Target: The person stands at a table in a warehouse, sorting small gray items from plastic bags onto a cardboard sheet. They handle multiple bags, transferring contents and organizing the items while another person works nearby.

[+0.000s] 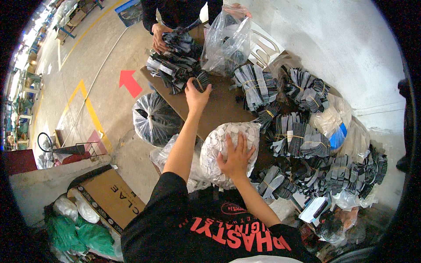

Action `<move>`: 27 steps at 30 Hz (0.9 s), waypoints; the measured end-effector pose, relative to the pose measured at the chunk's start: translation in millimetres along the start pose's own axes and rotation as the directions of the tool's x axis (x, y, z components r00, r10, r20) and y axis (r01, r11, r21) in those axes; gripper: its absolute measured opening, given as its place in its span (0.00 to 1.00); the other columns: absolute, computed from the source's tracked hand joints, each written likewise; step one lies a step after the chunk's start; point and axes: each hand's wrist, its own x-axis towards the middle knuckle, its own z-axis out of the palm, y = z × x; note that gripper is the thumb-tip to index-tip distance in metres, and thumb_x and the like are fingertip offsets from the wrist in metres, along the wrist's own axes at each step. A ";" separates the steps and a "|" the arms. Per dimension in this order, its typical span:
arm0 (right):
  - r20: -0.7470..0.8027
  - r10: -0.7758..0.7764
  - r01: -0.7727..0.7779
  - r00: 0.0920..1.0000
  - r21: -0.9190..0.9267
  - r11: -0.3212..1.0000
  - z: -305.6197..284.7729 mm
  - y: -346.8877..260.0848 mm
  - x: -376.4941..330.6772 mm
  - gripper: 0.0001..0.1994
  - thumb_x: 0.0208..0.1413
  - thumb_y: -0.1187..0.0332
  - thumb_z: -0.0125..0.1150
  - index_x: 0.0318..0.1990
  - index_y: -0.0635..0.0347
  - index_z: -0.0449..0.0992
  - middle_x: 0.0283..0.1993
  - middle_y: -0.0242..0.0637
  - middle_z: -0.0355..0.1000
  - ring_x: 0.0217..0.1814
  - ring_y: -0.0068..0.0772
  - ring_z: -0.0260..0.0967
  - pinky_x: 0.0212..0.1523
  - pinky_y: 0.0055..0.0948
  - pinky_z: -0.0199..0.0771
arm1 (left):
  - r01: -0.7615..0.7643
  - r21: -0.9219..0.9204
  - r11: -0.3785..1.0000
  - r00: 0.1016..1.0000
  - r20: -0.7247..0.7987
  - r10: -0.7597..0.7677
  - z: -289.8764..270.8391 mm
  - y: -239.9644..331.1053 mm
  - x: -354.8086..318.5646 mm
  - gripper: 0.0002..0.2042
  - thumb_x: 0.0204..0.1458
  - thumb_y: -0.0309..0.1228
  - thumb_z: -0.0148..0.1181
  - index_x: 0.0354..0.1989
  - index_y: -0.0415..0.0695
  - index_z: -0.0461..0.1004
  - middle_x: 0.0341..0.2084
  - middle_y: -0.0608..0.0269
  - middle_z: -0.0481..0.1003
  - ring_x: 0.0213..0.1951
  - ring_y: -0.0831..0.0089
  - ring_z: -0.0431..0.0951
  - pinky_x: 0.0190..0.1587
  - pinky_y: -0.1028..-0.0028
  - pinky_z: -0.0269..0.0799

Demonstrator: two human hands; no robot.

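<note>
The person's left hand (197,94) was clamped on a dark bundle (202,81) of strips, with thumb and fingers on opposite sides of it and a yellowish band showing around it. That bundle lay over the far left part of the brown bench (215,106), just beside a heap of similar dark strips (173,65). The right hand (237,158) lay flat and spread on top of a clear bag of white pieces (212,153), which sat at the near edge of the bench, close to the person's body. The 2 hands were well apart, and the right gripped nothing that could be seen.

Across the bench stood a co-worker in dark sleeves. That person's 1 hand (161,38) rested on the heap of strips, while the other (240,12) was at the top of a transparent plastic bag (226,44); how firmly it held the plastic could not be told.

To the right, a grey banded bundle (255,87) lay on the bench, with more bundles (300,136) of grey and black strips nearer the person. A pale bag with a blue patch (337,136) leaned beside them near the wall (351,52). At the left, a clear bag of dark material (155,120) stood on the floor (120,151), and a cardboard box (109,197) lay near a green bag (94,236).
</note>
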 end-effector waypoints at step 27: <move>-0.071 -0.043 0.042 0.997 -0.018 0.999 8.9 5.0 -0.2 0.39 0.54 0.47 0.61 0.75 0.46 0.66 0.80 0.59 0.51 0.83 0.63 0.44 0.72 0.82 0.32 | 0.607 -0.726 -0.322 0.792 0.524 0.312 15.1 128.4 -6.6 0.27 0.58 0.44 0.59 0.60 0.35 0.72 0.58 0.46 0.76 0.63 0.45 0.74 0.69 0.44 0.66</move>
